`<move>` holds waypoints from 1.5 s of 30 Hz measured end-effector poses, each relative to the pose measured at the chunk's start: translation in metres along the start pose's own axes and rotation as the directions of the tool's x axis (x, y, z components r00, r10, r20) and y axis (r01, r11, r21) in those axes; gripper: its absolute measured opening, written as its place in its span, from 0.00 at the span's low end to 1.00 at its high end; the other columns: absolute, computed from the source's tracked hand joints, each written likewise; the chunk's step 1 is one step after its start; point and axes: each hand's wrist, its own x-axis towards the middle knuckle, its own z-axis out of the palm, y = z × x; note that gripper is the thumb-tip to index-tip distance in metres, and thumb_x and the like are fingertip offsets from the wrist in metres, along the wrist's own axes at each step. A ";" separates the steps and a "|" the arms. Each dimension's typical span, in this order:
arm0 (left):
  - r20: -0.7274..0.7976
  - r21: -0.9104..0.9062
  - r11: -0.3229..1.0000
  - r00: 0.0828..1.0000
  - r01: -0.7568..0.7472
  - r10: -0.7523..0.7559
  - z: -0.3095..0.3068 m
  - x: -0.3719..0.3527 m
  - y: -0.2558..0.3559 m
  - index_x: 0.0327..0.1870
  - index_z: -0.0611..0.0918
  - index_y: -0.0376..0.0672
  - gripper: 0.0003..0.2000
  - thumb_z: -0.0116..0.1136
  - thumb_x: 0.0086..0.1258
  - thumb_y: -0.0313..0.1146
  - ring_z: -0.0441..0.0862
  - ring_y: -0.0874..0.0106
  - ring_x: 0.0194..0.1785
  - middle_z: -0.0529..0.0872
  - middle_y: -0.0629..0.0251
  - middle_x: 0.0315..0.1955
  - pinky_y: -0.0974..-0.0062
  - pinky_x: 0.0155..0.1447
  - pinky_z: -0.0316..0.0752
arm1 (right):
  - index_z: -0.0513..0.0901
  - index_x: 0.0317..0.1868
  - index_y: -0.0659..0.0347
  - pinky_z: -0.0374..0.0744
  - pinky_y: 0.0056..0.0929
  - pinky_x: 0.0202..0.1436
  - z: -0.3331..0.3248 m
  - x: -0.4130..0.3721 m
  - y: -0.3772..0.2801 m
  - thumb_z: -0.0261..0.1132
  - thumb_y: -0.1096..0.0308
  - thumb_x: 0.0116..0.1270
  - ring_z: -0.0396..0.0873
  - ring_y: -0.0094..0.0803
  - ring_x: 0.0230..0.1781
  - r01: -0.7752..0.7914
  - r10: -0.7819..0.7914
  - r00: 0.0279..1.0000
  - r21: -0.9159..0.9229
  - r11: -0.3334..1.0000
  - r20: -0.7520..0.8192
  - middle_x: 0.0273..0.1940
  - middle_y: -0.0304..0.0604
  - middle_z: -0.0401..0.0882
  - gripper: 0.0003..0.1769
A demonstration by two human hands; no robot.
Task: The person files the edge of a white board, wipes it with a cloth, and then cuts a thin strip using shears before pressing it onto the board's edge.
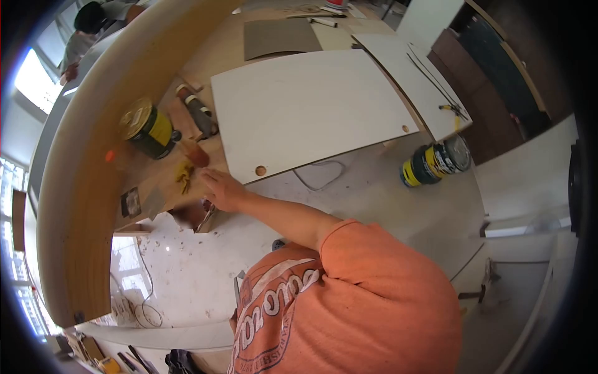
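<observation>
My right hand [223, 189] reaches over the near edge of the workbench, fingers partly spread, with nothing plainly held. Just beyond the fingertips lie a crumpled yellow item [184, 177] and a blurred reddish-brown object [194, 153] whose kind I cannot make out. Below the hand, at the bench edge, is another blurred brown object [190, 215]. A black-and-yellow can [156, 134] stands farther left, beside a dark elongated tool [198, 112]. A white panel [311, 106] with two round holes lies to the right of these. My left hand is not visible.
A curved wooden piece [81, 174] rises along the left. Stacked cans [436, 163] stand at right, near a second white panel [414, 78] bearing thin dark strips. A grey sheet [280, 38] lies at the back. Another person [103, 28] is at upper left. Cables and debris lie on the floor.
</observation>
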 end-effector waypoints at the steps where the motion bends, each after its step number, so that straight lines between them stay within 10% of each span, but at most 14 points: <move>1: 0.008 0.011 1.000 1.000 0.006 -0.006 0.000 0.003 0.007 0.62 0.81 0.38 0.23 0.53 0.73 0.42 0.87 0.46 0.41 0.87 0.39 0.39 0.60 0.43 0.80 | 0.68 0.71 0.67 0.63 0.53 0.75 -0.015 -0.014 0.008 0.65 0.60 0.70 0.62 0.54 0.75 0.111 -0.115 0.993 -0.109 0.988 -0.035 0.72 0.59 0.66 0.34; 6: 0.049 0.065 0.998 0.999 -0.008 0.005 -0.006 0.018 0.038 0.61 0.82 0.38 0.22 0.53 0.73 0.43 0.86 0.46 0.40 0.87 0.39 0.39 0.59 0.43 0.80 | 0.62 0.77 0.62 0.48 0.51 0.83 -0.091 -0.081 0.082 0.59 0.46 0.74 0.49 0.45 0.82 -0.318 0.365 0.931 -0.486 0.814 0.003 0.80 0.50 0.54 0.40; 12: 0.114 0.121 0.990 0.992 -0.067 0.053 -0.007 0.040 0.073 0.61 0.82 0.39 0.22 0.53 0.73 0.43 0.86 0.46 0.40 0.87 0.39 0.39 0.59 0.43 0.79 | 0.62 0.77 0.61 0.53 0.52 0.82 -0.159 -0.174 0.142 0.59 0.47 0.75 0.50 0.43 0.82 -0.304 0.247 0.953 -0.605 0.736 -0.177 0.81 0.46 0.53 0.39; 25: 0.178 0.213 0.970 0.981 -0.113 0.075 0.006 0.053 0.133 0.59 0.82 0.39 0.21 0.53 0.74 0.44 0.86 0.45 0.40 0.87 0.40 0.38 0.58 0.43 0.79 | 0.58 0.80 0.55 0.47 0.53 0.84 -0.287 -0.241 0.217 0.50 0.44 0.79 0.43 0.36 0.84 -0.666 0.596 0.708 -0.640 0.383 -0.380 0.83 0.40 0.48 0.37; 37: 0.189 0.252 0.962 0.980 -0.109 0.061 0.027 0.046 0.181 0.57 0.83 0.40 0.20 0.52 0.74 0.45 0.86 0.45 0.40 0.87 0.40 0.38 0.57 0.42 0.79 | 0.65 0.76 0.65 0.50 0.54 0.82 -0.225 -0.220 0.187 0.53 0.51 0.78 0.50 0.46 0.82 -0.431 0.347 0.902 -0.563 0.706 -0.255 0.80 0.52 0.56 0.34; 45: 0.188 0.255 0.961 0.980 -0.111 0.064 0.031 0.045 0.191 0.56 0.83 0.41 0.20 0.52 0.74 0.45 0.86 0.45 0.40 0.87 0.40 0.37 0.56 0.42 0.79 | 0.75 0.68 0.62 0.61 0.56 0.75 -0.286 -0.254 0.212 0.61 0.56 0.74 0.61 0.44 0.77 -0.511 0.341 0.859 -0.609 0.607 -0.381 0.75 0.47 0.66 0.28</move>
